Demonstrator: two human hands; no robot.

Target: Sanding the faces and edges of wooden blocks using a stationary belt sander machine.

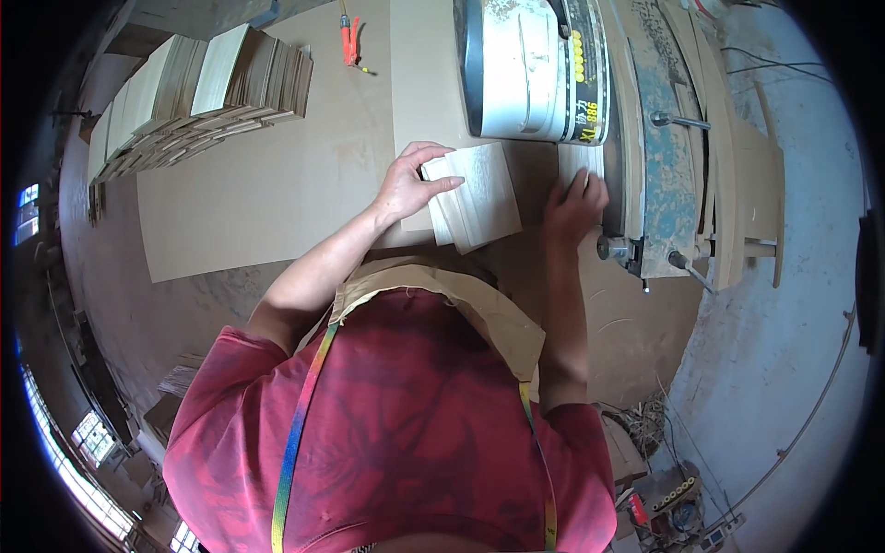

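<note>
My left hand (406,187) is closed around the left side of a small stack of pale wooden boards (486,194), thumb lying across the top and fingers at the far edge. The boards are slightly fanned out, in front of my apron. Farther right, my right hand (578,205) has its bent fingers on another pale wooden board (573,158). That board lies just below a white and black drum-shaped housing (525,69), beside the long side of a machine (664,175). The fingers hide part of this board.
Several rows of stacked wooden boards (175,88) stand at the far left on a brown sheet (277,184). A red-handled tool (349,41) lies at the back. Metal levers (680,121) stick out of the machine, with a pale wall (784,350) beyond.
</note>
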